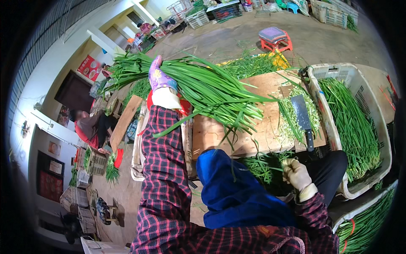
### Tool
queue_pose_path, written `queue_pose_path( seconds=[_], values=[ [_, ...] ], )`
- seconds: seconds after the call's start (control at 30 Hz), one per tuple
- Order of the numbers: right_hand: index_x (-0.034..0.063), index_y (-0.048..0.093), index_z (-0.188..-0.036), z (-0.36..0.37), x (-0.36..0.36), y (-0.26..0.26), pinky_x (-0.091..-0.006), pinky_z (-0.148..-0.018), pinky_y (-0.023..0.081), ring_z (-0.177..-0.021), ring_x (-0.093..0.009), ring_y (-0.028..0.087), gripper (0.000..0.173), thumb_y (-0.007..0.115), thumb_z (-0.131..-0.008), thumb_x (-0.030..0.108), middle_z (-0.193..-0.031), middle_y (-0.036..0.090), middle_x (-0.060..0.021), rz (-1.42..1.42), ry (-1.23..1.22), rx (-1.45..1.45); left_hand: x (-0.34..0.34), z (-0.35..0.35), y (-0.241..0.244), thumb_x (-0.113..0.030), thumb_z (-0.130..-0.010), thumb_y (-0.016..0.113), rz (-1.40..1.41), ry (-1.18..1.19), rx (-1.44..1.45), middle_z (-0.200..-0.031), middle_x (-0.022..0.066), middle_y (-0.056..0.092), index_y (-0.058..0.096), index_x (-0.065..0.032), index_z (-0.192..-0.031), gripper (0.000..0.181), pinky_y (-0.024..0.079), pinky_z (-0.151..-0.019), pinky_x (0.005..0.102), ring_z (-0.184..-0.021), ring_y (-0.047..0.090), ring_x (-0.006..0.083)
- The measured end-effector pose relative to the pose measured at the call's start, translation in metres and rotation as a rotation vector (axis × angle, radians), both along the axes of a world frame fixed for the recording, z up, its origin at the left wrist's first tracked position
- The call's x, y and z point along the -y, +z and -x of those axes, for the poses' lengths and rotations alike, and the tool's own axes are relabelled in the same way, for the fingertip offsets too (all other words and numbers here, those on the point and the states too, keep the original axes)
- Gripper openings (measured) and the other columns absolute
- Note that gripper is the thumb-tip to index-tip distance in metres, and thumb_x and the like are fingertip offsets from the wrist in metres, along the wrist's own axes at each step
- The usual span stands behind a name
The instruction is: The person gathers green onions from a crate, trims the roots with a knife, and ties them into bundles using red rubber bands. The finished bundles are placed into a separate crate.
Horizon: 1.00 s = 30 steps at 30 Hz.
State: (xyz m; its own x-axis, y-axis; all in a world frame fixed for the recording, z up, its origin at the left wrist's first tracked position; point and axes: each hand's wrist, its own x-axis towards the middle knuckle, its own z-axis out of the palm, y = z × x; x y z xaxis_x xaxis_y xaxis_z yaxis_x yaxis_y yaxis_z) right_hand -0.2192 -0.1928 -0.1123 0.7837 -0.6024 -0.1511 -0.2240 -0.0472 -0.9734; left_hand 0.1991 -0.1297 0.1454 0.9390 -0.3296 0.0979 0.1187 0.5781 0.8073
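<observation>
My left hand [161,77], in a purple flowered glove with a white cuff, grips a large bunch of green garlic chives [209,85]. The pale stem ends reach over a wooden board [228,136]. My right hand [296,174], in a cream glove, is curled low beside my dark-trousered knee, close to some loose green leaves; whether it holds any of them I cannot tell. A cleaver [301,112] with a black handle lies on chopped pale stem ends [287,117] at the board's right side.
Right of the board stands a white plastic crate [331,127] full of chives, with another crate [358,208] below it. Loose leaves [250,66] lie beyond the board, near a red stool [275,38]. A seated person [92,127] is at the left, beside a wooden plank [126,122].
</observation>
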Motion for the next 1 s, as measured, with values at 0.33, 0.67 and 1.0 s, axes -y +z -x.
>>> queue_pose_path(
  seconds=[0.33,0.67,1.0],
  values=[
    [-0.0010,0.061,-0.115,-0.146,0.040,0.065,-0.0360,-0.083,0.047,-0.093,-0.027,0.061,0.052,0.059,-0.090,0.044,-0.103,0.066,-0.0154,0.157,0.024,0.129,0.021,0.044,-0.012,-0.020,-0.086,0.062,0.020,-0.006,-0.062,-0.103,0.0163,0.063,0.058,-0.0031,-0.108,0.028,0.051,-0.080,0.0494,-0.086,0.062,0.0346],
    [0.0005,0.057,-0.121,-0.102,-0.001,0.046,-0.0302,-0.082,0.045,-0.097,-0.019,0.057,0.028,0.051,-0.094,0.006,-0.111,0.062,-0.0079,-0.617,0.086,0.701,0.001,0.022,-0.012,-0.018,-0.086,0.062,-0.083,-0.082,-0.096,-0.087,0.0128,0.064,0.060,-0.0031,-0.097,0.019,0.053,-0.072,0.0459,-0.075,0.063,0.0312],
    [0.0005,0.064,-0.115,-0.029,-0.019,0.049,-0.0308,-0.100,0.036,-0.114,-0.018,0.052,0.029,0.064,-0.087,0.008,-0.119,0.061,-0.0079,-0.578,0.258,0.616,0.004,-0.024,-0.055,-0.021,-0.081,0.066,-0.126,-0.055,-0.038,-0.098,0.0148,0.065,0.062,-0.0033,-0.101,0.026,0.051,-0.081,0.0475,-0.085,0.063,0.0339]
  ],
)
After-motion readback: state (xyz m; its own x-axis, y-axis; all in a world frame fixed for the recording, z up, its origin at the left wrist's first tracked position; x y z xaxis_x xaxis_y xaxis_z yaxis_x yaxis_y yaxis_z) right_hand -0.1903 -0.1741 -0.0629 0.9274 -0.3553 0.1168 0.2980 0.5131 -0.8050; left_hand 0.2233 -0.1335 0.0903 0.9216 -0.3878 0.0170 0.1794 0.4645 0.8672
